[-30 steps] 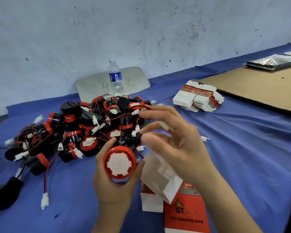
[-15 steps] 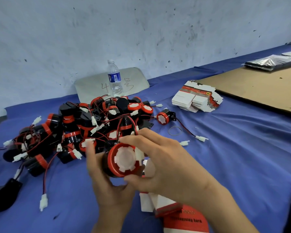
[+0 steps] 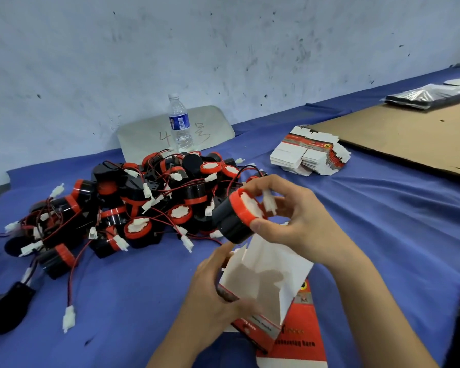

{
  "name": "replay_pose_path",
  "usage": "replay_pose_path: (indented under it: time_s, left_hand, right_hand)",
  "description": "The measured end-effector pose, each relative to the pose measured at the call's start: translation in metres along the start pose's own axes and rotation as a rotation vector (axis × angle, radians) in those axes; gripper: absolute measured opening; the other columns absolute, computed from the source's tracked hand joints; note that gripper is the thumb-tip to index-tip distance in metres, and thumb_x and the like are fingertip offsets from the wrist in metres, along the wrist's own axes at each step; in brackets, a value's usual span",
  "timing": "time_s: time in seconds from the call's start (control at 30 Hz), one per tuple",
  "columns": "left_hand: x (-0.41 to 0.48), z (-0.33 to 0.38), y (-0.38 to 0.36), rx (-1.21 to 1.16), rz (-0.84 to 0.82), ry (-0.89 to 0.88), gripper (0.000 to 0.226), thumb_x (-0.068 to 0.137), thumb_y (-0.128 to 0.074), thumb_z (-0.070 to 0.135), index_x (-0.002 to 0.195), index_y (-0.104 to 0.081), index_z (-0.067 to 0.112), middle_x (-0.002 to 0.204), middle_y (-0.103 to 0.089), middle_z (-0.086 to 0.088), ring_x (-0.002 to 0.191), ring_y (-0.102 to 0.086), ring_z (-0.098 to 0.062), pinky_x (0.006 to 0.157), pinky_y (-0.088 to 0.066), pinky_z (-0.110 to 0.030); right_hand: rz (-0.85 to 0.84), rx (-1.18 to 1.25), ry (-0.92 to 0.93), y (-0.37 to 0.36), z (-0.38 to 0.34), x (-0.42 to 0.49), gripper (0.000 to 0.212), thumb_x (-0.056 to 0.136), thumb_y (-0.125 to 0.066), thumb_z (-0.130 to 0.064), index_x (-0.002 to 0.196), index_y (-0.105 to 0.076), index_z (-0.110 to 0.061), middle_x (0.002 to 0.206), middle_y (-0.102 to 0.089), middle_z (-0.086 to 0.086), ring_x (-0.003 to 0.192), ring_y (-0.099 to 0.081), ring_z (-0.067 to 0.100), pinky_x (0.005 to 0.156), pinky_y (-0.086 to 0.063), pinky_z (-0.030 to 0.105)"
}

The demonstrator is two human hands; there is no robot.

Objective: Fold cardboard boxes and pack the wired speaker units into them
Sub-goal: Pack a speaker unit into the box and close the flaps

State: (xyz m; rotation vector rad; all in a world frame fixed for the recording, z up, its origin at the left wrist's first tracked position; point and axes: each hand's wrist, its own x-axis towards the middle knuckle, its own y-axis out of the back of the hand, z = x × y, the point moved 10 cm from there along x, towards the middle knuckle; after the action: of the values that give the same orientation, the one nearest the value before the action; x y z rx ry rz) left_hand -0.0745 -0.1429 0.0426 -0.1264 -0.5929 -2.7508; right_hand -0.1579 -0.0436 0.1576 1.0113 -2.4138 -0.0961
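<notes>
Handwriting on the pale rounded board (image 3: pixel 149 134) against the wall reads "4" beside a second mark too loose to read. The clear plastic bottle (image 3: pixel 179 123) before it wears a blue label. The right hand (image 3: pixel 300 221) curls round a speaker unit (image 3: pixel 229 221), a black cylinder with a red rim, and pinches its white connector (image 3: pixel 268 203). The unit is just above the open cardboard box (image 3: pixel 266 282), which is white inside and red outside, its print blurred. The left hand (image 3: pixel 210 296) grips the box. A tangled pile of units (image 3: pixel 133 197) lies on the blue cloth (image 3: pixel 383 235).
</notes>
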Motion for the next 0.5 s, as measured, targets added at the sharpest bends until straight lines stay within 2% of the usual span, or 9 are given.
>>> replay_pose_path:
  time_s: [0.1,0.13,0.17,0.23,0.3,0.37,0.43,0.5]
  left_hand:
    - [0.002,-0.002,-0.003,0.099,-0.036,0.004,0.102,0.035,-0.08,0.065,0.128,-0.038,0.067,0.118,-0.058,0.009,0.113,-0.054,-0.019,0.094,-0.048,-0.049]
    - [0.002,0.0,-0.002,0.095,-0.018,0.0,0.103,0.033,-0.08,0.07,0.125,-0.035,0.071,0.118,-0.056,0.013,0.115,-0.053,-0.017,0.095,-0.048,-0.047]
    - [0.003,0.005,0.001,0.091,0.022,-0.027,0.104,0.035,-0.079,0.073,0.128,-0.031,0.071,0.119,-0.054,0.019,0.116,-0.052,-0.015,0.095,-0.048,-0.045]
    - [0.003,0.014,0.011,0.147,0.153,-0.103,0.111,0.049,-0.074,0.076,0.144,-0.022,0.055,0.122,-0.045,0.032,0.122,-0.046,-0.006,0.096,-0.046,-0.039]
    - [0.001,0.013,0.019,0.204,0.277,-0.104,0.117,0.056,-0.061,0.086,0.151,-0.012,0.041,0.127,-0.037,0.035,0.125,-0.039,0.002,0.096,-0.044,-0.03]
    - [-0.001,0.004,0.024,0.206,0.354,-0.042,0.116,0.053,-0.057,0.089,0.149,-0.024,0.033,0.128,-0.04,0.026,0.123,-0.043,0.002,0.091,-0.045,-0.022]
    - [-0.001,-0.003,0.022,0.199,0.359,-0.004,0.1,0.053,-0.061,0.085,0.136,-0.045,0.03,0.121,-0.051,0.018,0.114,-0.052,0.001,0.082,-0.044,-0.009]
    - [-0.003,-0.002,0.025,0.168,0.399,-0.014,0.091,0.053,-0.063,0.084,0.127,-0.047,0.034,0.112,-0.053,0.019,0.104,-0.055,0.003,0.075,-0.044,-0.007]
  right_hand:
    - [0.061,-0.028,-0.014,0.006,0.006,0.002,0.035,0.067,-0.069,-0.026,0.102,-0.063,-0.024,0.093,-0.065,-0.001,0.08,-0.062,0.017,0.074,-0.05,0.027]
    - [0.092,-0.024,-0.011,0.009,0.004,0.001,0.034,0.067,-0.07,-0.026,0.1,-0.063,-0.025,0.092,-0.065,0.0,0.082,-0.062,0.02,0.076,-0.051,0.032]
    - [0.122,0.012,0.001,0.013,0.001,0.001,0.035,0.064,-0.071,-0.029,0.098,-0.064,-0.025,0.088,-0.065,-0.004,0.081,-0.061,0.018,0.074,-0.052,0.031]
    - [0.148,0.181,0.034,0.017,-0.005,0.0,0.037,0.059,-0.067,-0.035,0.095,-0.065,-0.024,0.082,-0.065,-0.011,0.076,-0.058,0.011,0.068,-0.049,0.02]
    - [0.066,0.399,0.047,0.007,-0.011,-0.001,0.038,0.06,-0.064,-0.032,0.096,-0.068,-0.019,0.085,-0.066,-0.005,0.079,-0.061,0.014,0.069,-0.051,0.022]
    - [-0.118,0.621,-0.019,-0.021,-0.013,-0.003,0.04,0.064,-0.063,-0.028,0.1,-0.068,-0.011,0.087,-0.067,0.006,0.078,-0.064,0.019,0.067,-0.054,0.028]
    - [-0.267,0.717,-0.152,-0.049,-0.006,-0.007,0.045,0.064,-0.062,-0.03,0.101,-0.068,-0.005,0.086,-0.066,0.011,0.076,-0.065,0.02,0.065,-0.055,0.03]
    - [-0.277,0.703,-0.258,-0.057,0.009,-0.007,0.038,0.06,-0.063,-0.034,0.091,-0.073,-0.014,0.08,-0.066,0.007,0.074,-0.064,0.017,0.065,-0.057,0.034]
